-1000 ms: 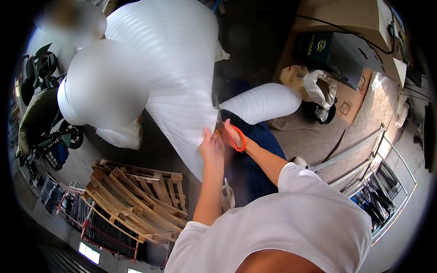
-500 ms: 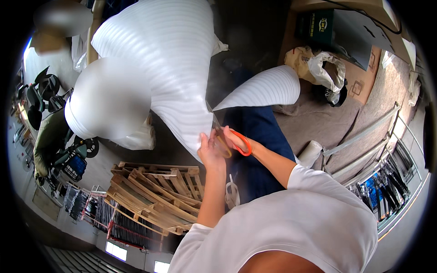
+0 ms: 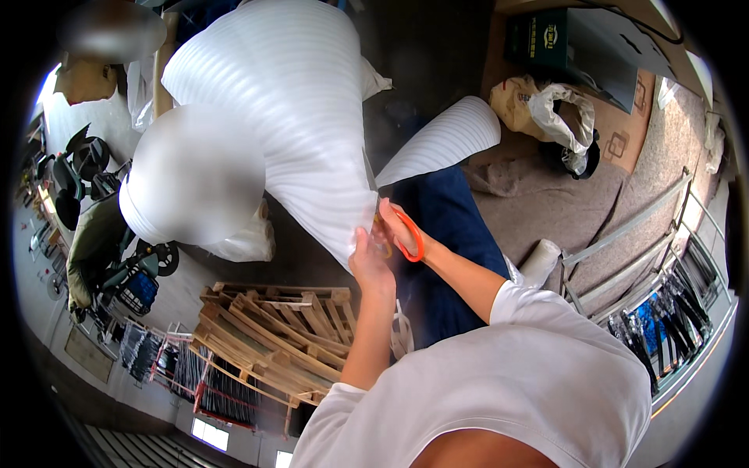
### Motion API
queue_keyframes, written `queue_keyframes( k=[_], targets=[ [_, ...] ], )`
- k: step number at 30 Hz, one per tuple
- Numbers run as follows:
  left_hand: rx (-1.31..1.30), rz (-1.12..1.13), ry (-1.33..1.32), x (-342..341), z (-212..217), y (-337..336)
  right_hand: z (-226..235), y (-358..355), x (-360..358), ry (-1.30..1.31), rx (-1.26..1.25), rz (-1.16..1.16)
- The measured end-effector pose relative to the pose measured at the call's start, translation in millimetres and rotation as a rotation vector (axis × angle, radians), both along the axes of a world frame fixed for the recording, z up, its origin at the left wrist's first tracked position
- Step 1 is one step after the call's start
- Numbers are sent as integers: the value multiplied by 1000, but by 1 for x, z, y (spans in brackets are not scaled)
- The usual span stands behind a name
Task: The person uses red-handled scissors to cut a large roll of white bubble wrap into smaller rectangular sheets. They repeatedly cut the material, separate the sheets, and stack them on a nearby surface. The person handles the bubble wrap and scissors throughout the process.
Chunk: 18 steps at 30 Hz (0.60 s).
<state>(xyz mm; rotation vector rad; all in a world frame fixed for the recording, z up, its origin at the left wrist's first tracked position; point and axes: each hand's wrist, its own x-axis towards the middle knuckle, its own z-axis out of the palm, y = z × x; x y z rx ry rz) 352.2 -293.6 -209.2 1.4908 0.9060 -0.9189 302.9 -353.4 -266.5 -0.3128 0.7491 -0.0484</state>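
Note:
A large sheet of white ribbed packing foam (image 3: pixel 304 117) stretches from the far side down to my hands. My left hand (image 3: pixel 371 261) is closed, pinching the sheet's near edge. Beside it, my right hand (image 3: pixel 402 232) grips scissors (image 3: pixel 420 248) by their orange handle, and a yellowish part of the handle shows between the hands. The blades point away from me along the foam's right edge and are partly hidden by it. To their right a separated foam flap (image 3: pixel 449 139) curls up, its tip close to the blades.
Wooden pallets (image 3: pixel 273 335) are stacked at left. A blurred round shape (image 3: pixel 195 171) covers part of the foam's left side. A scooter (image 3: pixel 129 265) stands farther left. At right are a brown cloth (image 3: pixel 546 203), an opened plastic bag (image 3: pixel 573 117), a dark green box (image 3: pixel 546 39) and a metal rack (image 3: pixel 624 226).
The scissors' handles look closer together, and the blades sit slightly farther up the foam's edge. My left hand has shifted a little right with the foam. The whole view has turned slightly.

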Motion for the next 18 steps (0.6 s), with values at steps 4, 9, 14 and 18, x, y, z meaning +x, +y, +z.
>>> queue_keyframes(
  k=[4,9,14,18],
  targets=[
    [18,26,-3,-3,5,-5,0,-6,12,32,-10,-51],
    [56,38,8,-3,4,1,-5,-21,29,68,-29,-24],
    [77,108,12,-5,4,5,3,-45,47,85,53,2],
    [96,170,15,-6,4,5,1,-63,63,108,-10,76]
  ],
)
